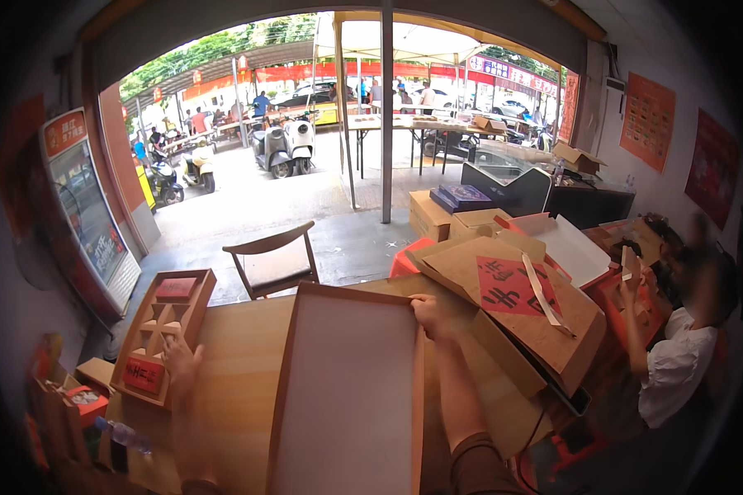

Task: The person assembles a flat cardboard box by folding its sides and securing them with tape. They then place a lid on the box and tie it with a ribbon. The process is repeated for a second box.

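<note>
Shallow cardboard tray (351, 371), 1, over desk (243, 346), centre | divided box (196, 312), 1, on desk, left; red packets (175, 287) inside, 2 | forearms (461, 396), 2, reaching forward from lower edge | left hand (183, 359): fingers parted at divided box's right side, contact unclear | right hand (426, 313): gripping tray's far right corner

One fisheye view looks from the person's head, facing forward and tilted down across the table (239, 355). The left hand (182, 359) and right hand (426, 315) show at close range, with the forearms (461, 394) coming in from below them. Beyond both hands, the view reaches out to the sunlit pavement (223, 198); around them, its rim darkens and straight edges bend.
</note>
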